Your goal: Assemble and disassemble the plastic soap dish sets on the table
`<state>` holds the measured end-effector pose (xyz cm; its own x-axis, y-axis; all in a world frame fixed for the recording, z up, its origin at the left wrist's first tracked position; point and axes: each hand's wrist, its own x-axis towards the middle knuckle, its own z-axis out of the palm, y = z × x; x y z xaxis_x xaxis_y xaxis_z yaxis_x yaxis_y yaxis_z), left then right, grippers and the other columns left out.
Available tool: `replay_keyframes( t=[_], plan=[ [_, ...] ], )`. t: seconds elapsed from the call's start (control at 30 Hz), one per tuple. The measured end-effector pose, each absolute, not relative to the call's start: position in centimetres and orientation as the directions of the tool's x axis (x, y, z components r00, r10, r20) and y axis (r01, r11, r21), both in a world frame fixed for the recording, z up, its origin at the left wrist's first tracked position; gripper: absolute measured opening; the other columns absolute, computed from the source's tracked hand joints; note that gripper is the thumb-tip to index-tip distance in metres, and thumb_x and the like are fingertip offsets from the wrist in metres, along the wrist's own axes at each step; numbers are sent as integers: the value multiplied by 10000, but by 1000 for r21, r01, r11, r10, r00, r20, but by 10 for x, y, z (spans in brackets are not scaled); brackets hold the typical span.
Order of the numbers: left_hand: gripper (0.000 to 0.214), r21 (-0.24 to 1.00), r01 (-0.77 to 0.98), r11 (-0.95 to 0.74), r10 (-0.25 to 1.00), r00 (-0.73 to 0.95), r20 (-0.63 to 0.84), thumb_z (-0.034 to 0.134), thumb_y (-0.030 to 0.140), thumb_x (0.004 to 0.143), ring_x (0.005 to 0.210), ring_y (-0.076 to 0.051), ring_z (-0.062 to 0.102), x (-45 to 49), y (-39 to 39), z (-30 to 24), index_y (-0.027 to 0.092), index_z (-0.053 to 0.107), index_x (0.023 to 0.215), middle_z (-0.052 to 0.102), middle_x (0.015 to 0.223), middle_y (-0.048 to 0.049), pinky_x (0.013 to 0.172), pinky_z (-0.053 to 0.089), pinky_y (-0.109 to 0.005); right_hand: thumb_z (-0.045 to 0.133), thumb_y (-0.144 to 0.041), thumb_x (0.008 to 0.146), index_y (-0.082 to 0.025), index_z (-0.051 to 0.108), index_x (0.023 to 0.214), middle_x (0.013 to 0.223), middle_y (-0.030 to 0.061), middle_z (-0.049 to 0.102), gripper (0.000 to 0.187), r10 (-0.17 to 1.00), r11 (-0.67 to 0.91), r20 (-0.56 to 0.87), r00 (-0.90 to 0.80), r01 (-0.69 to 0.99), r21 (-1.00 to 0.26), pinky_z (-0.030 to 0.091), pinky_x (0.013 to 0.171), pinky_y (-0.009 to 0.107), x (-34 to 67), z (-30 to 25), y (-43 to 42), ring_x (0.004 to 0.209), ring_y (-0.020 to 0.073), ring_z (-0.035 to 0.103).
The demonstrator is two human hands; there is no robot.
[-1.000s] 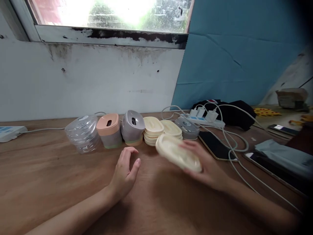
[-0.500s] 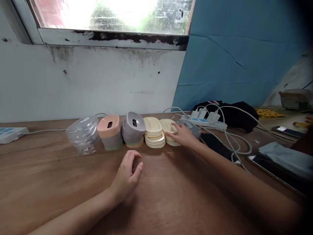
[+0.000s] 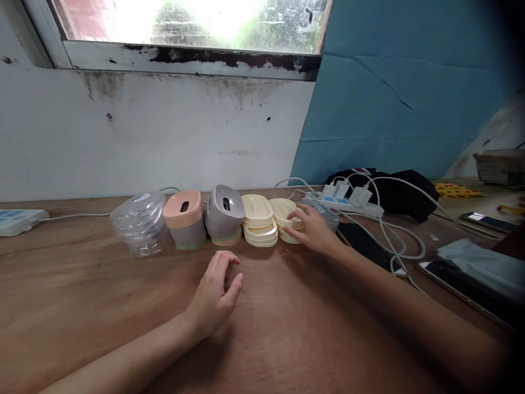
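Two cream stacks (image 3: 260, 234) stand far, right of two taller stacks (image 3: 186, 230). My left hand (image 3: 215, 298) curls half-open, empty; my right hand (image 3: 315, 227) touches the right cream stack (image 3: 281, 206), grip unclear.

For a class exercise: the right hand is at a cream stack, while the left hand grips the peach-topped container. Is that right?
Not quite: the head view shows the left hand empty, apart from the peach-topped container. The right hand is indeed at a cream stack.
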<state>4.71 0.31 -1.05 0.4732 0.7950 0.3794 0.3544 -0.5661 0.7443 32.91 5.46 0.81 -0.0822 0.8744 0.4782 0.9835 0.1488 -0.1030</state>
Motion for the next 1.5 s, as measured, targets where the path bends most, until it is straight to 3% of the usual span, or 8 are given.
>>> replay_keyframes(
  t=[0.23, 0.4, 0.7, 1.0, 1.1, 1.23, 1.33, 1.5],
  plan=[
    [131, 710, 361, -605, 774, 475, 418, 423, 183, 817, 835, -200, 509, 47, 2, -11, 173, 461, 942, 510, 975, -82, 731, 446, -320, 491, -356, 825, -209, 446, 1229, 1326, 101, 467, 432, 822, 401, 432, -372, 916, 25, 260, 1012, 489, 301, 27, 71, 1269, 264, 350],
    [139, 695, 346, -631, 752, 493, 437, 436, 157, 809, 890, -207, 497, 47, 3, -12, 167, 455, 946, 505, 979, -82, 801, 418, -334, 493, -349, 838, -204, 546, 1104, 1205, 104, 569, 308, 803, 465, 362, -473, 878, 115, 286, 963, 516, 288, 28, 80, 1138, 277, 484],
    [160, 708, 342, -618, 756, 505, 416, 436, 156, 814, 909, -213, 490, 47, 3, -13, 177, 442, 973, 496, 1010, -89, 765, 435, -330, 583, -187, 749, -154, 604, 951, 979, 125, 614, 205, 747, 531, 247, -617, 778, 337, 291, 938, 439, 272, 50, 85, 963, 282, 535],
    [152, 709, 331, -622, 751, 507, 423, 425, 168, 816, 904, -215, 491, 48, 2, -14, 179, 437, 968, 494, 995, -85, 787, 423, -340, 550, -219, 756, -191, 610, 954, 954, 85, 627, 209, 741, 564, 250, -623, 780, 270, 300, 962, 396, 276, 54, 58, 936, 243, 563],
    [155, 707, 348, -616, 758, 508, 410, 424, 181, 824, 889, -212, 493, 47, 3, -14, 175, 436, 978, 493, 993, -82, 781, 421, -342, 498, -337, 815, -233, 587, 1036, 1013, 57, 627, 260, 785, 492, 335, -521, 853, 172, 349, 942, 352, 285, 52, 55, 976, 220, 560],
    [152, 731, 380, -567, 787, 513, 344, 421, 204, 831, 795, -196, 512, 47, 4, -15, 179, 434, 980, 499, 972, -74, 729, 435, -344, 284, -325, 902, -165, 521, 1154, 1068, 137, 590, 381, 852, 131, 513, -106, 991, -13, 403, 870, 408, 329, 42, 63, 1019, 262, 544],
    [148, 750, 379, -542, 800, 505, 323, 421, 209, 832, 796, -195, 525, 47, 5, -15, 183, 430, 978, 504, 969, -72, 716, 441, -340, 437, -425, 813, -142, 521, 1166, 1087, 199, 562, 460, 830, -141, 522, 197, 979, -146, 394, 808, 536, 370, 23, 70, 1020, 376, 521],
    [152, 743, 383, -549, 800, 498, 335, 431, 207, 826, 775, -187, 532, 48, 6, -16, 185, 439, 976, 515, 970, -70, 669, 448, -320, 627, -515, 626, -165, 550, 1135, 1011, 152, 598, 623, 841, -230, 424, 335, 932, -280, 450, 750, 469, 400, -6, 72, 971, 369, 547]
  ],
)
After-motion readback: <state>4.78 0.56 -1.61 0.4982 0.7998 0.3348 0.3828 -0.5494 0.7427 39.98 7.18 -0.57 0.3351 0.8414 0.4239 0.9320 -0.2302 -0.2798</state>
